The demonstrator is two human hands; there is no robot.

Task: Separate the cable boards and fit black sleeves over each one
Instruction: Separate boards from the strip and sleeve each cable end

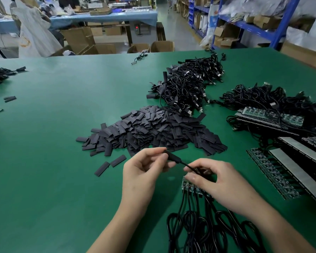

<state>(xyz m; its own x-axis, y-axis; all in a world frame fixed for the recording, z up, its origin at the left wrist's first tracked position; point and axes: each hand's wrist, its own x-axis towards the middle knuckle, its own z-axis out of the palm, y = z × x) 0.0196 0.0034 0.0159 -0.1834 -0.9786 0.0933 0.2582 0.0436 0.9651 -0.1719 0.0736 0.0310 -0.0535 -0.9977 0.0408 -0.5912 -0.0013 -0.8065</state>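
Cable-board sleeve (pixel 171 157), black, flat, tubular, matte plastic: held in the air just in front of the heap of loose black sleeves (pixel 153 130), on the person's side of it. It is pinched at its far end between the thumb and fingertips of the left hand (pixel 146 172). A thin black round cable (pixel 187 164) leaves its near end and is pinched by the curled fingers of the right hand (pixel 223 187). The board itself is hidden inside, so its seating cannot be told. Under the right hand, nearer than the heap, lies a short green strip of small joined circuit boards (pixel 188 186), rigid. Each board carries a glossy looped black lead (pixel 199 225) trailing toward the person. Right of the heap: long ridged panels of unseparated boards (pixel 274 172). Behind the heap: a tangle of black cables (pixel 190 84), some ends sleeved. All lie on a smooth green table mat (pixel 53 143). Risks, as judged: a tug on the cable could strain its joint at the board; a board corner could snag the limp sleeve mouth; the right hand's weight could flex the strip and snap it unevenly; the looped leads could tangle.
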